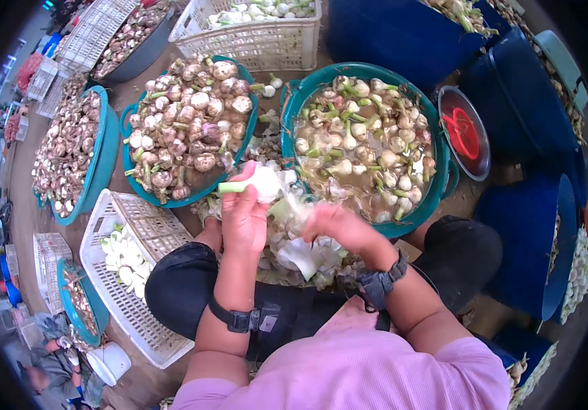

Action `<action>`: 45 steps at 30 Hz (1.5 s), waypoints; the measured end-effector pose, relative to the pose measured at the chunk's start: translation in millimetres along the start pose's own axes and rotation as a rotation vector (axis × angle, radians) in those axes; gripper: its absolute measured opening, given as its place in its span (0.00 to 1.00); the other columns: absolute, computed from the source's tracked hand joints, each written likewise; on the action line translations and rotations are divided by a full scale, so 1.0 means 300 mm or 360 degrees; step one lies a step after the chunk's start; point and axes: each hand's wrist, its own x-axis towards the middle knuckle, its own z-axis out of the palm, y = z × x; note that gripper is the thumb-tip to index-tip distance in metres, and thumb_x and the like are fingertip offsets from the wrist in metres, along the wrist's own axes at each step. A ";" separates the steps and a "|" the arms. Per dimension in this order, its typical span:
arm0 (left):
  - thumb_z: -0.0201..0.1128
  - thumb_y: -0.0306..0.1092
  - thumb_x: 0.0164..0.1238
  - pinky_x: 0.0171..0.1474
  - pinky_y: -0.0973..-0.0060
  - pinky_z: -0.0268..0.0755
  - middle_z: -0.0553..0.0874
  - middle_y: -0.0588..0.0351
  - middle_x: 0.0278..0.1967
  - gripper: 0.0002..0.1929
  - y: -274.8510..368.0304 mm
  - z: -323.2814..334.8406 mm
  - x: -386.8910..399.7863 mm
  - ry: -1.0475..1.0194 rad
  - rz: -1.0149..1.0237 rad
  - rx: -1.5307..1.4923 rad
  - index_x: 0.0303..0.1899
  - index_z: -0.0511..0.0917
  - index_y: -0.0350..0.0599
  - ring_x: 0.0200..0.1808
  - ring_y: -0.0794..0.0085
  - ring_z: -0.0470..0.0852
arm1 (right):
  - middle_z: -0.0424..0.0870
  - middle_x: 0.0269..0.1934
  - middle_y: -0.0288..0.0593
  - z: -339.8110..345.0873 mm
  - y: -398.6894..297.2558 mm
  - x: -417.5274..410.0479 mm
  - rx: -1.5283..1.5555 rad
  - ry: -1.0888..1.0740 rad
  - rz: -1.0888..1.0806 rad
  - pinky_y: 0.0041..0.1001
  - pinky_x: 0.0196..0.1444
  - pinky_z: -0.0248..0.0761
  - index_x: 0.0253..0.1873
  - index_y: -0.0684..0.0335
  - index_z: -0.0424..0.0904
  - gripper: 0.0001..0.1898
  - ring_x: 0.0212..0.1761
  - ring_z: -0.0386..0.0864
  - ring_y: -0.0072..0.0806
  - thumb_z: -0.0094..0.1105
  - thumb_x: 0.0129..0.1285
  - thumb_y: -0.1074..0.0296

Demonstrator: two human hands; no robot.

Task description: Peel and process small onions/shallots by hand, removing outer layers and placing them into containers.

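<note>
My left hand (244, 218) holds a peeled white garlic bulb (267, 184) by its short green stem, which points left. Blurred by motion, my right hand (342, 228) is curled just right of the bulb, its fingers on a strip of pale garlic skin (298, 207). Below both hands, a heap of loose garlic skins (299, 259) lies between my knees. Ahead on the right, a green tub (289, 141) holds garlic bulbs in murky water. Another green tub (254, 128) ahead on the left is piled with soiled, unpeeled bulbs.
Left of my knee, a tilted white plastic crate (138, 320) contains peeled garlic. Another white crate (253, 46) stands beyond the tubs. A metal basin (481, 166) with a red plastic item sits right, beside large blue containers (509, 102). A person (56, 376) is at lower left.
</note>
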 end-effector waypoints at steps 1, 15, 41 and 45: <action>0.62 0.25 0.58 0.56 0.68 0.69 0.71 0.48 0.58 0.13 -0.003 0.006 0.001 0.0025 0.0013 0.0115 0.45 0.74 0.44 0.56 0.66 0.73 | 0.80 0.33 0.44 0.023 0.001 0.005 -0.1035 -0.0083 -0.0014 0.24 0.42 0.70 0.35 0.66 0.76 0.09 0.36 0.78 0.31 0.57 0.59 0.65; 0.62 0.22 0.58 0.50 0.76 0.70 0.74 0.54 0.48 0.12 -0.016 0.050 -0.050 0.0159 0.0369 0.0621 0.43 0.72 0.38 0.49 0.72 0.74 | 0.74 0.17 0.43 0.075 -0.036 0.108 -0.1551 0.0688 -0.0195 0.26 0.25 0.66 0.27 0.67 0.75 0.11 0.19 0.71 0.24 0.60 0.52 0.64; 0.55 0.35 0.67 0.33 0.80 0.71 0.77 0.62 0.33 0.05 0.004 0.061 -0.034 0.0266 0.0033 0.0609 0.38 0.69 0.46 0.36 0.78 0.78 | 0.70 0.29 0.43 0.078 -0.169 0.111 -0.1340 0.0130 -0.1058 0.29 0.34 0.66 0.33 0.61 0.70 0.05 0.30 0.70 0.35 0.54 0.61 0.69; 0.54 0.38 0.68 0.31 0.79 0.72 0.76 0.61 0.33 0.07 0.042 0.017 -0.010 0.0518 -0.0017 0.0517 0.39 0.68 0.47 0.36 0.77 0.78 | 0.72 0.32 0.48 0.132 -0.090 -0.010 -0.1555 -0.0054 -0.0700 0.36 0.38 0.68 0.35 0.61 0.71 0.06 0.37 0.73 0.46 0.54 0.59 0.66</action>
